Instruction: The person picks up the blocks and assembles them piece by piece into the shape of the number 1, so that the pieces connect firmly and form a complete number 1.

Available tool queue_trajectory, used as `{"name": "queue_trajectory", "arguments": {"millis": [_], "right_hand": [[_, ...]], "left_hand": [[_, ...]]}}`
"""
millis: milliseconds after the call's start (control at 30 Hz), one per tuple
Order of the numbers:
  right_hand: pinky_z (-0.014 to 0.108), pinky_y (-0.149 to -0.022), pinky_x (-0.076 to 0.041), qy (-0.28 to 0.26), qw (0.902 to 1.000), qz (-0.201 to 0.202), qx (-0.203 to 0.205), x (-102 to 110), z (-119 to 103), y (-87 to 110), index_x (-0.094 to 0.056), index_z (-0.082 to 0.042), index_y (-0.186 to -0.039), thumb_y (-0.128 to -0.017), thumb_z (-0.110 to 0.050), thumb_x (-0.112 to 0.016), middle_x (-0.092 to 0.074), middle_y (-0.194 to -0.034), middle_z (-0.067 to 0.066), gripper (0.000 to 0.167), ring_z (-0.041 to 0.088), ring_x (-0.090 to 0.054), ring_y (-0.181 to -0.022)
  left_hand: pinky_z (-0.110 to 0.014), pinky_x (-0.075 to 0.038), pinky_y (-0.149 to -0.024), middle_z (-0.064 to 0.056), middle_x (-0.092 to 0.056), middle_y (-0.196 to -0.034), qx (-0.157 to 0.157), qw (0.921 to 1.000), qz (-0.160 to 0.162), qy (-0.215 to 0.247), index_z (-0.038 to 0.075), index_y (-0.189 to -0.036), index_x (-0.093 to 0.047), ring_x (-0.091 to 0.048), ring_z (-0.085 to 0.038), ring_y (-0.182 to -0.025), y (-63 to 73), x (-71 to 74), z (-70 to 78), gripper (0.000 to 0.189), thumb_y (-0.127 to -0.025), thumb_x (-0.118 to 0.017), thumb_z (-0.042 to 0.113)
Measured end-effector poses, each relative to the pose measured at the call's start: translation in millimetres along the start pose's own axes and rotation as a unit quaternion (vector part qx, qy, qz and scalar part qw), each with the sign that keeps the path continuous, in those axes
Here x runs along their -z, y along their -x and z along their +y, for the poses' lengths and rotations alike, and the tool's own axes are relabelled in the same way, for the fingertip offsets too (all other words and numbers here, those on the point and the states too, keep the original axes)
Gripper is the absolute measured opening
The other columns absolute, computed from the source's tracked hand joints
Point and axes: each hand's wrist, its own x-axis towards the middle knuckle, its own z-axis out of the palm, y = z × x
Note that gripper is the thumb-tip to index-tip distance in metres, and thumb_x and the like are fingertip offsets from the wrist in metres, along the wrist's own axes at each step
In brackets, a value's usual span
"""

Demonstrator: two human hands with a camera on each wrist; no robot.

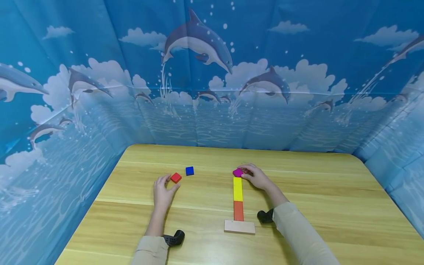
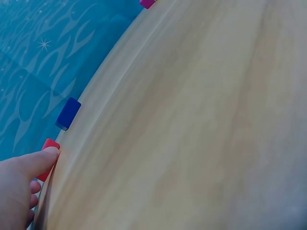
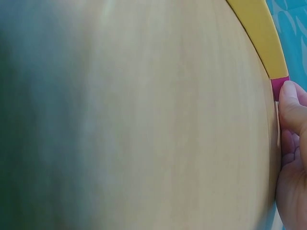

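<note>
In the head view my left hand (image 1: 163,193) is around a small red block (image 1: 176,177), thumb and fingers spread wide with the fingertips right at its sides. The left wrist view has the thumb overlapping the red block (image 2: 48,148). A blue block (image 1: 190,170) lies just beyond it. My right hand (image 1: 256,176) pinches a small purple block (image 1: 237,172) between thumb and fingers, at the far end of a yellow rectangular block (image 1: 237,189). In line below the yellow come an orange-red block (image 1: 238,211) and a pale wooden plank (image 1: 239,226) lying crosswise.
All the blocks are on a light wood-grain table (image 1: 205,206) with rounded far corners. Behind and beside it hangs a blue curtain (image 1: 212,121) printed with dolphins and clouds. Black devices (image 1: 175,238) are strapped at both wrists.
</note>
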Motion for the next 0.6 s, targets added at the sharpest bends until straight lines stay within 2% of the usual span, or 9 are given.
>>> {"name": "queue_trajectory", "arguments": {"millis": [167,267,600], "right_hand": [[0.041,-0.083,-0.042,0.003,1.0000,0.002,0.001,-1.1,1.3,0.9,-0.055,-0.004,-0.122,-0.091,-0.009,-0.054,-0.053,-0.104,0.011,0.032,0.023,-0.049,-0.092],[0.041,-0.083,-0.042,0.002,1.0000,0.001,0.001,-1.9,1.7,1.3,-0.055,-0.004,-0.122,-0.091,-0.010,-0.055,-0.053,-0.105,0.011,0.032,0.023,-0.049,-0.093],[0.040,-0.083,-0.042,0.004,1.0000,0.003,-0.002,-2.9,-1.3,4.7,-0.055,-0.004,-0.122,-0.091,-0.010,-0.055,-0.053,-0.105,0.011,0.032,0.022,-0.049,-0.092]], "left_hand": [[-0.041,-0.039,-0.086,-0.014,-0.058,-0.103,0.019,0.9998,-0.005,-0.007,-0.002,-0.115,-0.058,-0.047,-0.028,-0.098,0.2,0.2,-0.7,0.051,-0.072,-0.077,0.019],[-0.042,-0.039,-0.086,-0.014,-0.058,-0.102,0.019,0.9997,-0.005,-0.014,-0.003,-0.114,-0.058,-0.048,-0.029,-0.098,0.1,0.5,-1.4,0.050,-0.073,-0.076,0.020],[-0.042,-0.039,-0.082,-0.013,-0.060,-0.097,-0.014,0.9991,0.017,-0.036,-0.002,-0.106,-0.062,-0.049,-0.030,-0.095,-0.4,-1.3,-5.3,0.040,-0.073,-0.076,0.017]]}}
